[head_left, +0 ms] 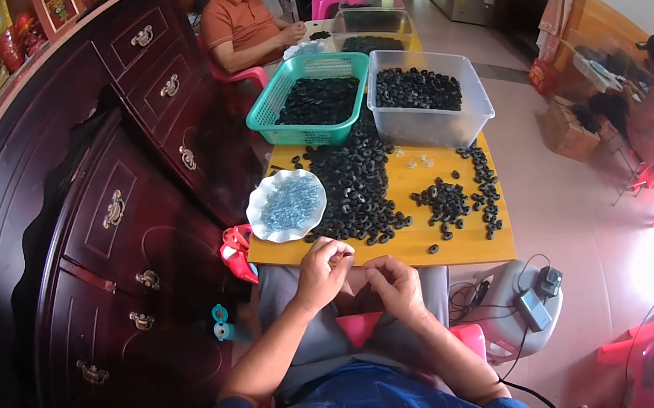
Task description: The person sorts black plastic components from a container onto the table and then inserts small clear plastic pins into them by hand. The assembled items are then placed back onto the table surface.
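A green perforated basket (306, 132) stands toward the far part of the table (473, 250), filled with a dark mass of black pieces. Just beside it on the right, a clear plastic tub (446, 130) holds many more small black pieces, its walls rising above them. Nearer, at the left edge, a white plate with a wavy rim (257, 217) carries a mound of small, clear bluish bits (292, 201). Another clear tub (392, 24) with dark contents sits farther back, near a seated co-worker (246, 27).

The main heap of black pieces (351, 191) spreads from the basket almost to the near edge. Yellow tabletop shows between it and a small cluster (442, 200), with a few pale scraps (421, 161) there, and again along the near right corner. A loose column of pieces (484, 191) follows the right edge. A dark red cabinet (112, 240) closes in the left side; tiled floor runs along the right.

Both hands are just off the near edge, above the lap. The left hand (325, 272) has its fingers pinched together, with a small dark piece (348, 254) at their tips. The right hand's (396, 283) fingers are drawn close together; whether they grip anything, I cannot tell. The loose pieces are black, rounded and ring-like; the one in hand is too small to make out.
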